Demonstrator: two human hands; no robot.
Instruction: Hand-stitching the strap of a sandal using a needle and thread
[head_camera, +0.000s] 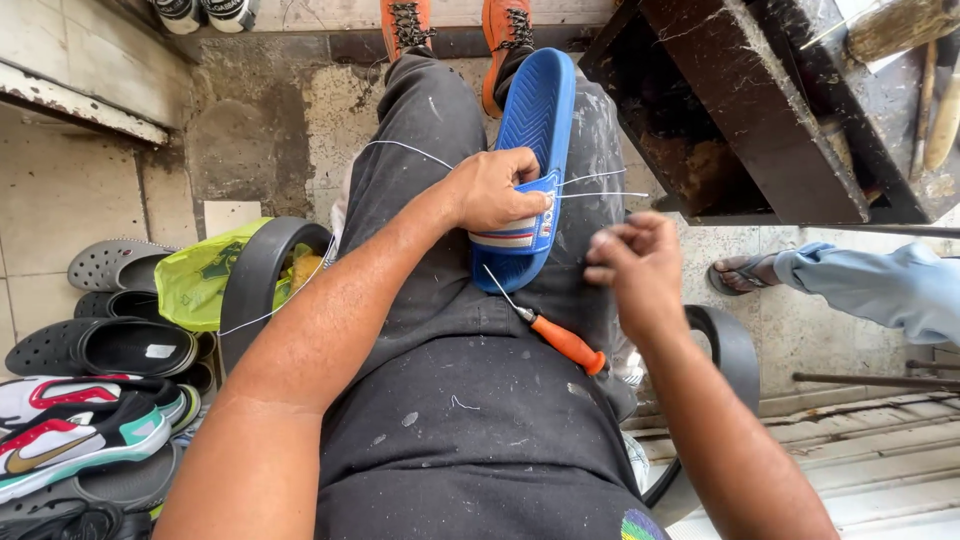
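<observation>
One blue slide sandal (530, 150) lies sole-up on the person's lap, being stitched.

The left hand (495, 190) clamps the sandal's strap end; the right hand (635, 265) pinches one white thread (600, 193) drawn taut from it. One orange-handled awl (560, 338) rests on the thigh just below. A green bag (205, 275) sits in a black chair arm's curve (255, 280); several shoes (90, 400) crowd the floor on the left.

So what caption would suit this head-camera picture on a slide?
Left hand steadies a blue slide sandal on the lap while the right hand pulls white thread; an orange-handled awl rests on the thigh.
</observation>
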